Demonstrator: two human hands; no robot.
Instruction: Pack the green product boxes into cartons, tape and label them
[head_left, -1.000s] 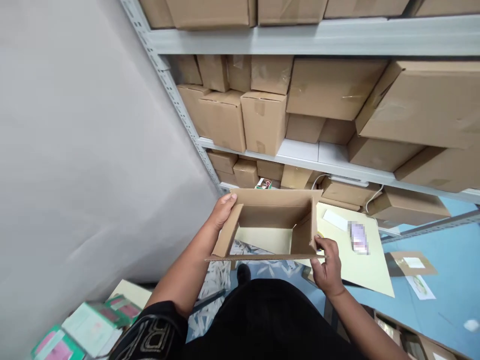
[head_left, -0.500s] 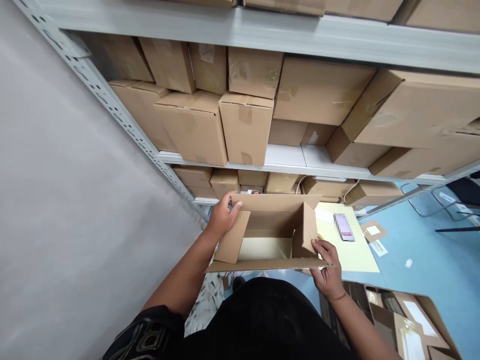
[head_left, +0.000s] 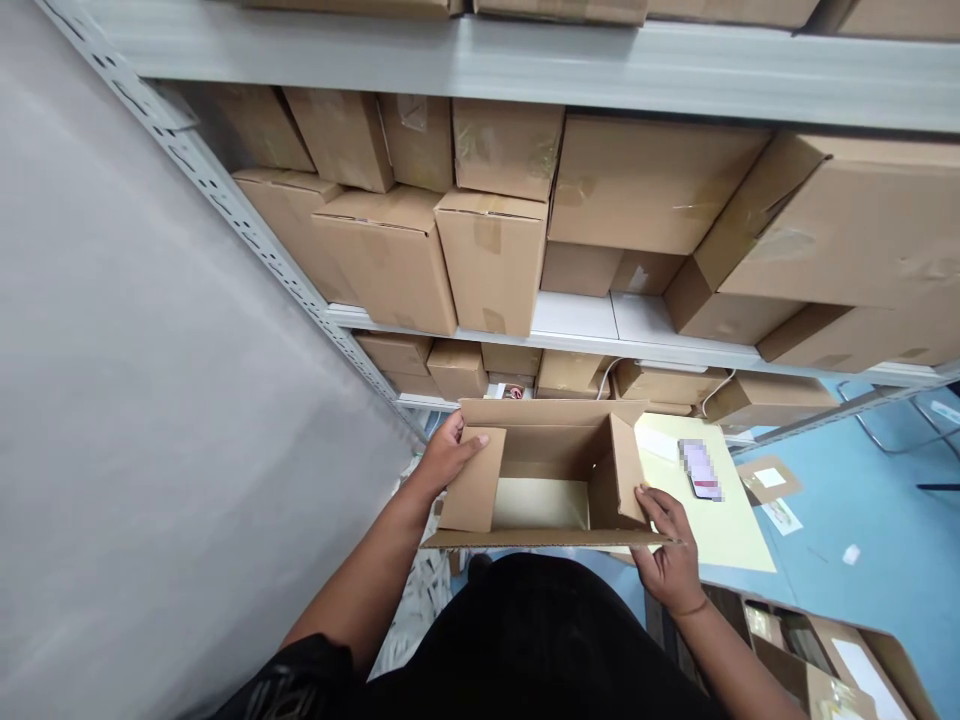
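Up in front of the black-clad torso (head_left: 547,640), the cardboard carton (head_left: 556,450) is already spread into a box shape — left end flap (head_left: 471,488) and right end flap (head_left: 627,465) both short of closed, and whether the pale patch (head_left: 541,503) inside is a base or a surface beyond, I can't tell. The left hand (head_left: 445,456) grips the far-left corner, thumb over the flap, reaching forward; across at the near-right corner, the right hand (head_left: 667,550) pinches the cardboard — fingers curled, thumb beneath.
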